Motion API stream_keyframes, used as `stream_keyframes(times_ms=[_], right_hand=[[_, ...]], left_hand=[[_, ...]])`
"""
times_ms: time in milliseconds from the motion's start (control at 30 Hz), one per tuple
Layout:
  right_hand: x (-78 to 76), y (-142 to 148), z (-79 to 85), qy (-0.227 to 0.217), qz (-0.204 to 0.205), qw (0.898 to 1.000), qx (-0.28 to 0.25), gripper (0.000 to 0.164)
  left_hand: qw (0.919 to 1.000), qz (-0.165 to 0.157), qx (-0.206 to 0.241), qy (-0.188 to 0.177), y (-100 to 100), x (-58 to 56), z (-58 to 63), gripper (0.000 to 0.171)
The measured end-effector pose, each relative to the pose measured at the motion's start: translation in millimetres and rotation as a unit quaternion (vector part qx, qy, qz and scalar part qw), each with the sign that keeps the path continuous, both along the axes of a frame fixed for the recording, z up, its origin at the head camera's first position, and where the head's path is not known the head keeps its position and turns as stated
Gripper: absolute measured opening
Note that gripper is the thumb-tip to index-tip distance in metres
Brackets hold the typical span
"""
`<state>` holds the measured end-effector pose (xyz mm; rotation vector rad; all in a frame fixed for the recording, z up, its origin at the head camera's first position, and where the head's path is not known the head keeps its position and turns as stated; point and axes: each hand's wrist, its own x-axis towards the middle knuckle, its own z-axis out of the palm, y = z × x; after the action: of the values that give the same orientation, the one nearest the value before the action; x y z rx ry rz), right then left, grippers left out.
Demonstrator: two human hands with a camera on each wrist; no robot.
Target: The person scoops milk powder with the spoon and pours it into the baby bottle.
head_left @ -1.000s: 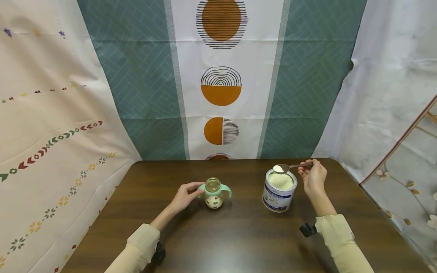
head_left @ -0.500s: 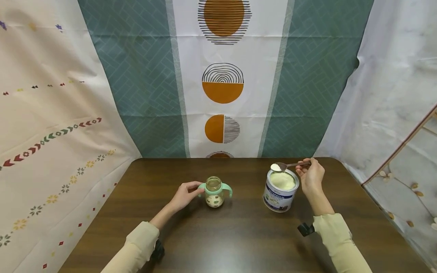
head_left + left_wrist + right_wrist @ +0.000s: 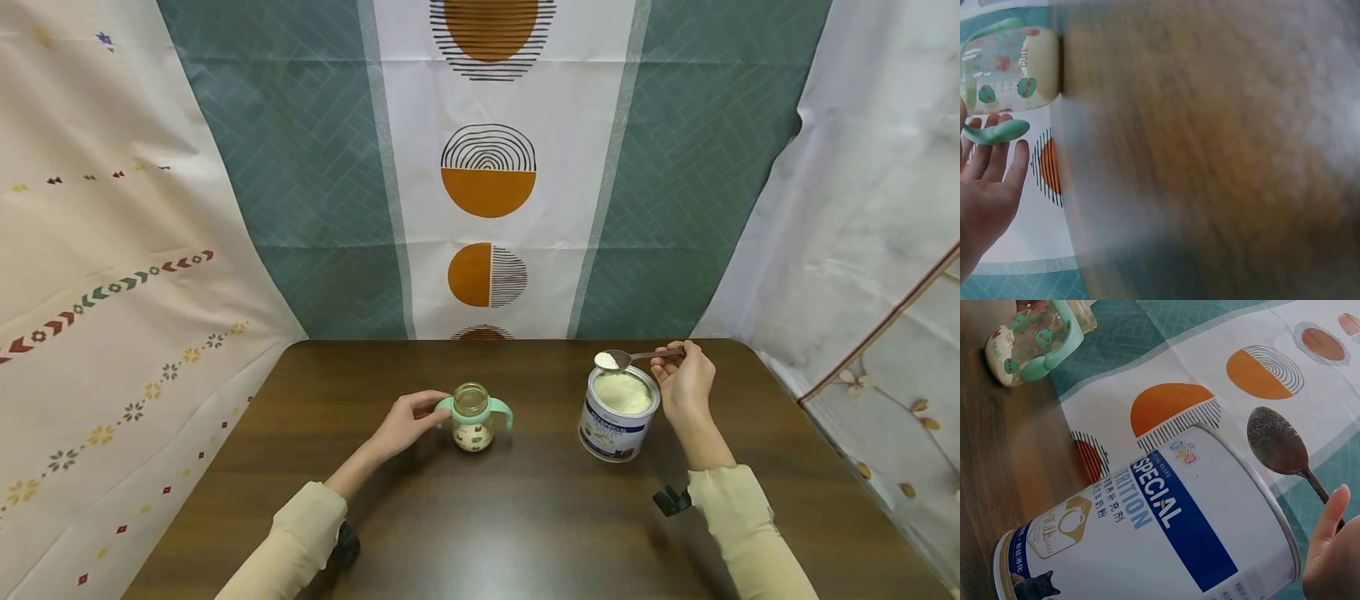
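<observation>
Can [image 3: 617, 429] stands upright on the brown table [image 3: 487, 517], filled nearly to the rim w/ pale yellow powder [image 3: 624, 396]; its label reads SPECIAL, w/ a black cat pictured near the base. R hand [image 3: 687, 390], just right of the can, pinches the far end of the spoon's handle, thumb & fingers curled on it. Spoon [image 3: 630, 359] hangs approx. level above the can's far rim, apart from it, bowl pointing left, w/ a small whitish heap [image 3: 606, 360] on it. Bottle [image 3: 472, 436] is upright, well left of the can (green handle each side, cute printed figures, pale stuff in the lower part). L hand [image 3: 405, 423], farther left of the can, pinches the bottle's nearer handle betw. thumb & index; other fingers extend loosely behind it. Behind the can: a teal & white cloth [image 3: 322, 208] w/ orange circles. Dark device [image 3: 671, 502] on the R wrist, nearer the camera than the can.
</observation>
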<state>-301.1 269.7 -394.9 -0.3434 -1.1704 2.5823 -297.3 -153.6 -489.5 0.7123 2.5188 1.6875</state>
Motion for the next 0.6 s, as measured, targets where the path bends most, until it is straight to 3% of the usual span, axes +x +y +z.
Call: stream_keyframes(times_ms=[200,467,600], right_hand=[[1.9,-1.5,8.5,-0.003,0.009,1.0,-0.005,0.036],[5.5,-7.3,22.8,0.041,0.028,0.999,-0.004,0.037],[8.4,-15.1,23.2,0.031,0.034,0.999,-0.006,0.037]], left_hand=[[0.9999,-0.006,0.003,0.012,1.2,-1.3,3.6,0.032],[0.9997,0.005,-0.001,0.024,2.8,-1.4,7.7,0.026],[0.9997,0.009,-0.008,0.02,1.7,0.3,7.9,0.024]])
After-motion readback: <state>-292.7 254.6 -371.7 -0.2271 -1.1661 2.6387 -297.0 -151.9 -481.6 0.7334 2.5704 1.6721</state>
